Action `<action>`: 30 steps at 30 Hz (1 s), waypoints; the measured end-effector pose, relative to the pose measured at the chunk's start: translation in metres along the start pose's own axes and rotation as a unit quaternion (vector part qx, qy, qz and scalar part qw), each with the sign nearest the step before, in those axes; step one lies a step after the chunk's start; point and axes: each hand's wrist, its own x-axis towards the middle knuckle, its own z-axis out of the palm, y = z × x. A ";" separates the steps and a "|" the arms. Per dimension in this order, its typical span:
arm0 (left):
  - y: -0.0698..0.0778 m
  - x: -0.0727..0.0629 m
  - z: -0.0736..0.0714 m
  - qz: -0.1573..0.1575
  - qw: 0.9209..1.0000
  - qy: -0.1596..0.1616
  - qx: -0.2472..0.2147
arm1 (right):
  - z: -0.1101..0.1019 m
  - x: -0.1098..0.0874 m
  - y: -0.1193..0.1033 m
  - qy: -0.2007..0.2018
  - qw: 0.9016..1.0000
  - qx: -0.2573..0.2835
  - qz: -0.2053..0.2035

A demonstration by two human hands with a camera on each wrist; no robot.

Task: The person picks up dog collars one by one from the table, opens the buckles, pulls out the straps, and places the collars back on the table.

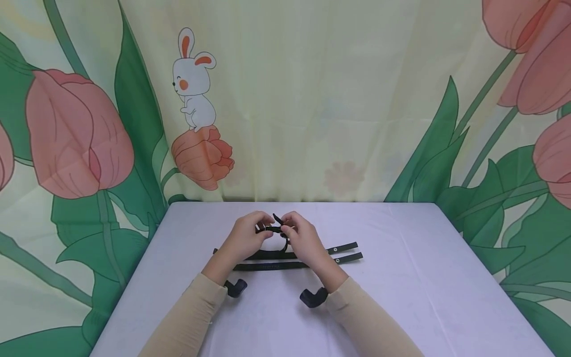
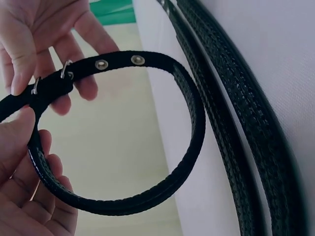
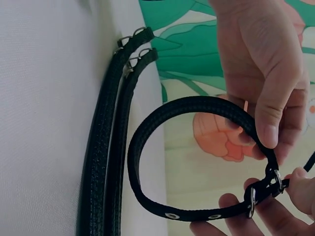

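Both hands hold a black collar (image 2: 189,142), a narrow stitched strap bent into a ring above the table. My left hand (image 1: 248,235) pinches the buckle side between thumb and fingers. Across from it, the right hand (image 1: 308,238) grips the eyelet side, its thumb on the strap by the metal buckle (image 3: 278,181). Two metal eyelets show on the ring below the buckle, and the strap's free tip (image 1: 277,218) pokes up between the hands. Partly hidden behind the forearms, two similar black collars (image 1: 276,267) lie straight, side by side, on the table.
A white cloth covers the table (image 1: 272,322). Metal buckles (image 3: 125,42) are on the left ends of the lying collars, eyelets on the right ends. Black curved pieces (image 1: 314,297) sit at both wrists. Behind the table hangs a curtain (image 1: 303,124) printed with tulips and a rabbit.
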 end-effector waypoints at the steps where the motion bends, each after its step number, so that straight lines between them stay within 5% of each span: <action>1: 0.001 0.000 0.000 -0.002 1.000 0.000 -0.001 | 0.000 0.000 0.000 0.001 1.000 0.003 0.000; 30: 0.007 -0.002 -0.003 0.031 0.999 -0.016 -0.008 | -0.010 -0.003 -0.003 -0.003 0.994 0.100 0.038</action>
